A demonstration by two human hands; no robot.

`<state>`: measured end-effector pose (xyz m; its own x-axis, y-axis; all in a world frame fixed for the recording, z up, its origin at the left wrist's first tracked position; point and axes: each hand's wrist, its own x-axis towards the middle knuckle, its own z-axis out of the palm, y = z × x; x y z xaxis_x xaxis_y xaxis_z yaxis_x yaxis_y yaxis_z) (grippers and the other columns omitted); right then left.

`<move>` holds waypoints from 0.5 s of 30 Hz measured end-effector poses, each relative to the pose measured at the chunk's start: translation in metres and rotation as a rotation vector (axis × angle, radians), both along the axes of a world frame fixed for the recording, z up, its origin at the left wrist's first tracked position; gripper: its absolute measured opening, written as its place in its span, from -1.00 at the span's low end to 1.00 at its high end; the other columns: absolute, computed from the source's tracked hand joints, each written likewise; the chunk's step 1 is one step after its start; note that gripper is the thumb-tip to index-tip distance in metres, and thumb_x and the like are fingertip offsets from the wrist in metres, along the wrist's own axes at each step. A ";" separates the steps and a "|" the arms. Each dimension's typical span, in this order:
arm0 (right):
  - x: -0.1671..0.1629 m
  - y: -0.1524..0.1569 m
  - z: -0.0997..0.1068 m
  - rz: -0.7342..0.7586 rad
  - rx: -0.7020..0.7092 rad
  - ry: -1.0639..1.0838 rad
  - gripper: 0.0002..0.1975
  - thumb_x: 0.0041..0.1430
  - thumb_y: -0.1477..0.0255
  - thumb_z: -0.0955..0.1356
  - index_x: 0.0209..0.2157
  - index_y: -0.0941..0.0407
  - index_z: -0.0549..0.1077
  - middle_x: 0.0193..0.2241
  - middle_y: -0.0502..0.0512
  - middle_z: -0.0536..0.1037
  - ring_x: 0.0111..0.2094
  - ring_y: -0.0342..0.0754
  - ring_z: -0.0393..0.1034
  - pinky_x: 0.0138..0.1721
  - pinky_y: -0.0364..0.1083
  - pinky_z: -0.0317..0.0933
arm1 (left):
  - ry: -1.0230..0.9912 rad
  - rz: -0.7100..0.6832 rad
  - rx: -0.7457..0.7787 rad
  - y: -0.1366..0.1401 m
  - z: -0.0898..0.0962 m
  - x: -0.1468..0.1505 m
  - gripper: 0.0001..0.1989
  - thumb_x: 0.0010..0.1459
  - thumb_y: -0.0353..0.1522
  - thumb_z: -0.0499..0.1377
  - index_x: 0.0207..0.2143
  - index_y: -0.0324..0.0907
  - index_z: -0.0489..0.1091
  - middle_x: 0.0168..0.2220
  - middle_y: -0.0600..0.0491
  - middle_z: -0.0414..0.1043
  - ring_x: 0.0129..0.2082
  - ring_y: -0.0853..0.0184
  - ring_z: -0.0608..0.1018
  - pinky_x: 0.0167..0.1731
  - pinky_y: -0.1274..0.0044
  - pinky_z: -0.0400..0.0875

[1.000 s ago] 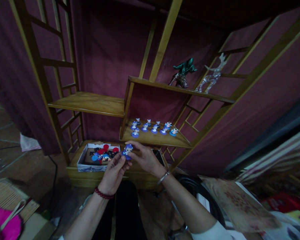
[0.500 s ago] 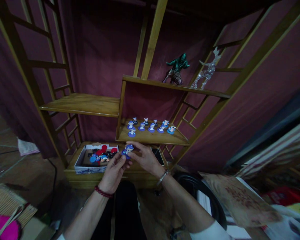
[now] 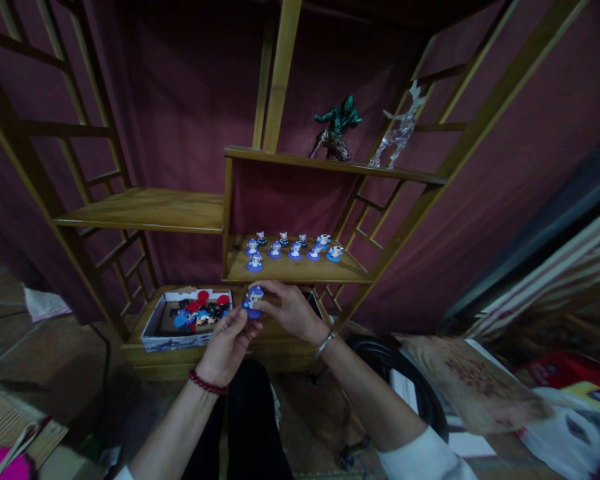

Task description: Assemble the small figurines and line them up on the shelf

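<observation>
Between my two hands is a small purple-haired figurine (image 3: 253,300) on a round purple base, held upright. My left hand (image 3: 230,340), closed, pinches the base from below. My right hand (image 3: 289,308) has its fingers closed around the figurine's top and side. Just beyond, similar purple figurines (image 3: 295,251) stand in a row on the low wooden shelf (image 3: 300,271), with one in front at the left. Dark-based figurines (image 3: 283,239) stand behind them, and blue-based ones (image 3: 335,253) at the right end. Left of my hands, an open cardboard box (image 3: 155,327) holds red, black and blue pieces.
On the shelf above stand a green-and-bronze figure (image 3: 337,130) and a clear deer ornament (image 3: 399,133). A wooden upright (image 3: 227,227) borders the low shelf's left side. A dark flat object (image 3: 312,301) lies partly behind my right hand. A black round object (image 3: 430,393) is at lower right.
The view has shifted, so the shelves appear slightly further left. Both hands still hold the figurine, which now sits more upright with its face showing more.
</observation>
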<state>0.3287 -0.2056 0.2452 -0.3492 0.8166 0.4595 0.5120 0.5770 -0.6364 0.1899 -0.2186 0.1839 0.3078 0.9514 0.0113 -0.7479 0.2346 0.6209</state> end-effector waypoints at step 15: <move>0.014 0.001 -0.006 0.015 0.022 -0.072 -0.72 0.07 0.36 0.29 -0.14 0.07 0.37 -0.23 0.03 0.48 -0.20 -0.09 0.35 -0.13 -0.12 0.18 | 0.009 -0.036 -0.034 0.000 -0.004 0.010 -0.80 -0.13 -0.44 0.26 -0.36 -0.26 0.41 -0.40 0.06 0.42 -0.45 0.47 0.45 -0.42 0.65 0.34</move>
<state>0.3427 -0.2047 0.2389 -0.3938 0.8013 0.4504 0.5476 0.5981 -0.5852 0.2003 -0.2184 0.1798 0.3415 0.9396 -0.0239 -0.7329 0.2821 0.6191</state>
